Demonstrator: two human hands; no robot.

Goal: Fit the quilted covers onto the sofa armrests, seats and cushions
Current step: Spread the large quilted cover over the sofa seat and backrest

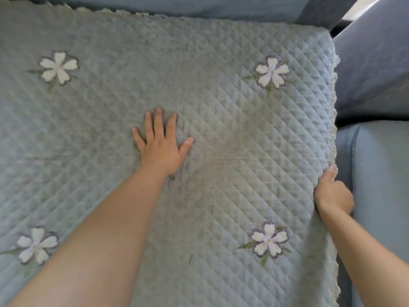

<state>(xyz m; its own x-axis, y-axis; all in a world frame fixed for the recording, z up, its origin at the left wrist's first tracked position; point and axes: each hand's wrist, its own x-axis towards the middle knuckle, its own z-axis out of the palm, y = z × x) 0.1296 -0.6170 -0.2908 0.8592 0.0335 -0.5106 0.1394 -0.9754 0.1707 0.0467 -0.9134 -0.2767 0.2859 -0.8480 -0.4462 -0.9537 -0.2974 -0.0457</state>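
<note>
A pale blue quilted cover [221,120] with embroidered white and purple flowers lies spread over a sofa seat and fills most of the view. My left hand [161,142] presses flat on its middle, fingers straight and spread. My right hand [332,191] grips the cover's lacy right edge, fingers curled round it beside the neighbouring seat. The seat under the cover is hidden.
A bare blue seat cushion [380,196] lies to the right. Above it stands a darker blue back cushion [371,69]. The sofa's blue backrest [177,5] runs along the top, behind the cover's frilled far edge.
</note>
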